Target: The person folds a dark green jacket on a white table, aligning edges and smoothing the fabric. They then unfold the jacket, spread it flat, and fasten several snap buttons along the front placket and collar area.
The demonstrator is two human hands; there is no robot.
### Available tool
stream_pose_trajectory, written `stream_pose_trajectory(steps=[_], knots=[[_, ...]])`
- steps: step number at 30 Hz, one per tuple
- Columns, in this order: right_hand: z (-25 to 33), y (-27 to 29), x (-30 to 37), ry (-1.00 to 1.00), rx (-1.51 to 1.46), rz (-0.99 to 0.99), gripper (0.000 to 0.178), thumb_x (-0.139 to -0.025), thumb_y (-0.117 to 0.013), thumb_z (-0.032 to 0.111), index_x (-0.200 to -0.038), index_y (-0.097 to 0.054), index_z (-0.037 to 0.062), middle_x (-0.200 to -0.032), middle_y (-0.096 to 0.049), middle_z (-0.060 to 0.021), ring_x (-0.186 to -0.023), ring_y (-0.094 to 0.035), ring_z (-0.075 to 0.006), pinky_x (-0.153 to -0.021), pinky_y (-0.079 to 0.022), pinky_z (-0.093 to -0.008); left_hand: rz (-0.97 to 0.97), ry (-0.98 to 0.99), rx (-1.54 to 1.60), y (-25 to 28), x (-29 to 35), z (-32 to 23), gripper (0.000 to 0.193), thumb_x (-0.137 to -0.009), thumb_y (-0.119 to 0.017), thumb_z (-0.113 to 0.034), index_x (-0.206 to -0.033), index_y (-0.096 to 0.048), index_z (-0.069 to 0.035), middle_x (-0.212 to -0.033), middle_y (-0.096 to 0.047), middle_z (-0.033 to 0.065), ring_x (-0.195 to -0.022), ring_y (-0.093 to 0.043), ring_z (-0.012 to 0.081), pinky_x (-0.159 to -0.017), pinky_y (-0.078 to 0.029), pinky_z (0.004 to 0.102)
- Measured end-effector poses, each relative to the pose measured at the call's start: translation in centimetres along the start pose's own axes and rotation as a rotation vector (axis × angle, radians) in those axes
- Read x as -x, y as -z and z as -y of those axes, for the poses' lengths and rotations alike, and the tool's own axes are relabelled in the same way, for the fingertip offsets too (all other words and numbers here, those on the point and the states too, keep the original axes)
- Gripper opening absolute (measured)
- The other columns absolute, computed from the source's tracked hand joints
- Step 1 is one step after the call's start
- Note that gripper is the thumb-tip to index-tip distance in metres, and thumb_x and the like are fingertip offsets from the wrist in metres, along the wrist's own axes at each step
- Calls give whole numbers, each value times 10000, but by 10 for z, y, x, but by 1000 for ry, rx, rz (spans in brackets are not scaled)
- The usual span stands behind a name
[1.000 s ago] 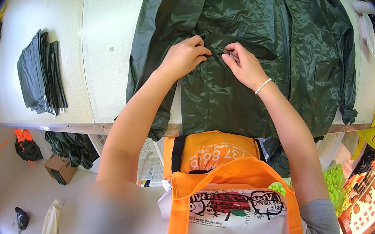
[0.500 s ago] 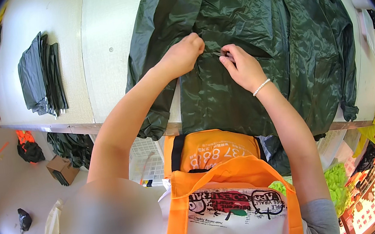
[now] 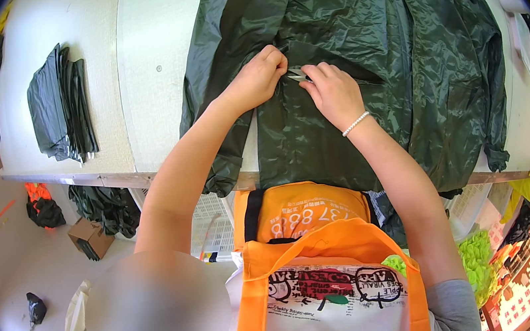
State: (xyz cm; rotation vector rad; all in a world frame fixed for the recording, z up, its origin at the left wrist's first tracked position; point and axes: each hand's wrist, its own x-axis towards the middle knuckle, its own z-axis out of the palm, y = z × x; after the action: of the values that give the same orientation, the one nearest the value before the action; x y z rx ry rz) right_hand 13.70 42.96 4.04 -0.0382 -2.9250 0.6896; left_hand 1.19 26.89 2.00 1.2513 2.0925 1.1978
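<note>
A dark green, shiny raincoat-like jacket point(image 3: 354, 26) lies spread over the white table point(image 3: 157, 106), its lower edge hanging past the front. My left hand point(image 3: 260, 79) is closed in a pinch on the jacket's fabric near a seam left of its middle. Just to the right, my right hand point(image 3: 334, 93) is closed round small metal thread snips point(image 3: 297, 75). Their pointed blades reach toward the left fingertips, close above the fabric. Whether a thread lies between the blades is too small to tell. A beaded bracelet circles my right wrist.
A stack of folded dark green pieces point(image 3: 59, 105) lies at the table's left. Below stand a white plastic crate point(image 3: 212, 222) and a cardboard box point(image 3: 90, 238), with dark green cloth point(image 3: 107, 210) hanging near the box. Bright green material point(image 3: 479, 264) is at lower right.
My right hand has moved slightly left, bringing the snips' blades closer to my left fingertips. The left hand keeps its pinch at nearly the same place.
</note>
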Motion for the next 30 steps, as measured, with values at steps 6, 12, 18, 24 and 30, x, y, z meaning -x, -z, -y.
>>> stream_pose_trajectory(steps=[6, 12, 18, 24, 30], knots=[[2, -6, 1, -1, 14, -58, 190, -825, -661, 218, -963, -582, 113, -793, -550, -34, -736, -580, -216, -625, -474, -345, -14, 4, 29, 1, 1, 0, 44, -838, -538, 15, -869, -508, 6, -885, -505, 160, -821, -528, 356, -729, -448, 385], [3, -8, 0, 16, 9, -80, 163, -823, -658, 219, -926, -588, 113, -780, -549, -31, -728, -578, -211, -618, -472, -342, -25, 11, 41, 0, 1, 0, 45, -837, -538, 14, -866, -504, 10, -885, -505, 161, -817, -525, 356, -725, -443, 381], [3, -12, -2, 65, 96, -22, 149, -825, -651, 224, -901, -584, 114, -761, -543, -29, -721, -579, -201, -614, -469, -337, -28, 5, 45, -2, -1, -1, 42, -835, -538, 13, -861, -504, 12, -880, -505, 162, -817, -522, 357, -727, -440, 384], [5, -7, 0, 36, 51, -16, 158, -830, -649, 233, -907, -591, 108, -772, -554, -37, -738, -593, -204, -620, -480, -340, -54, 33, 46, -1, 1, -5, 37, -835, -534, 13, -861, -508, 10, -873, -505, 167, -820, -520, 363, -728, -440, 386], [20, 56, 14, -29, -466, -193, 258, -798, -717, 111, -1035, -629, 59, -758, -592, -47, -577, -569, -155, -565, -479, -264, 389, -59, -2, 20, 68, -57, 70, -822, -579, -89, -799, -548, -30, -803, -527, 136, -758, -562, 329, -689, -475, 406]])
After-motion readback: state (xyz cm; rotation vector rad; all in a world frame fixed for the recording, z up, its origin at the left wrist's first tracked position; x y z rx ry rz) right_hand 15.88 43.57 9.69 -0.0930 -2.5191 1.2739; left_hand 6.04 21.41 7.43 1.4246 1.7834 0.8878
